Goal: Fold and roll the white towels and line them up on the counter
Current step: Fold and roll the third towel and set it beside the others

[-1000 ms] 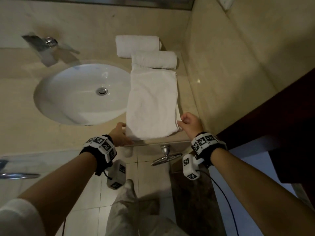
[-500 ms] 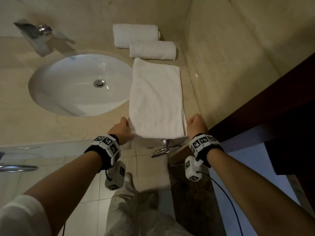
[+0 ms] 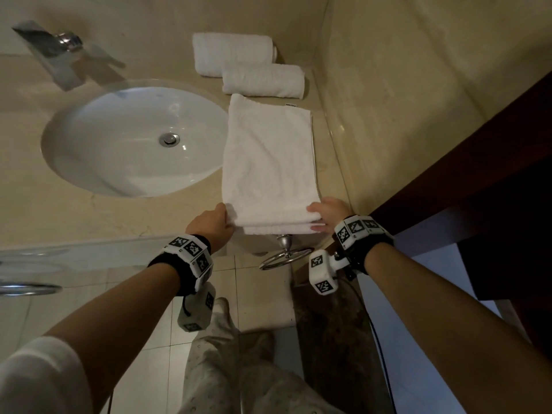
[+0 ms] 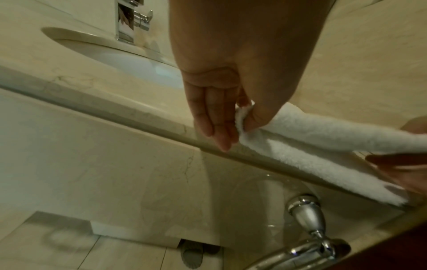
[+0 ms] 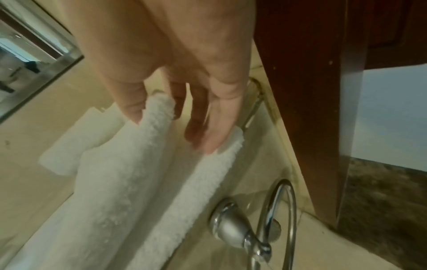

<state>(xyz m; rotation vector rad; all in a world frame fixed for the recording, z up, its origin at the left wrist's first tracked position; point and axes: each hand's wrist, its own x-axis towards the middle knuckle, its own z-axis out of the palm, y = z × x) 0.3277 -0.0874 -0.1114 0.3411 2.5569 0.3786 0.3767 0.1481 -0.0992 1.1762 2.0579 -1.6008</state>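
Towel (image 3: 268,162) tag is unreadable; left hand (image 3: 213,224) and right hand (image 3: 328,213) pinch its near corners, cloth stretching away between them.

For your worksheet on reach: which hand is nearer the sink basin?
Left. The left hand pinches the flat towel's corner beside the sink basin; the right hand holds the corner farther from it.

A folded towel (image 3: 268,162) lies on the counter (image 3: 74,216), just right of the sink (image 3: 131,141). Two rolled towels (image 3: 263,79) sit beyond its far end, side by side. The left hand (image 3: 213,225) and right hand (image 3: 328,213) hold its near corners at the counter's near edge.
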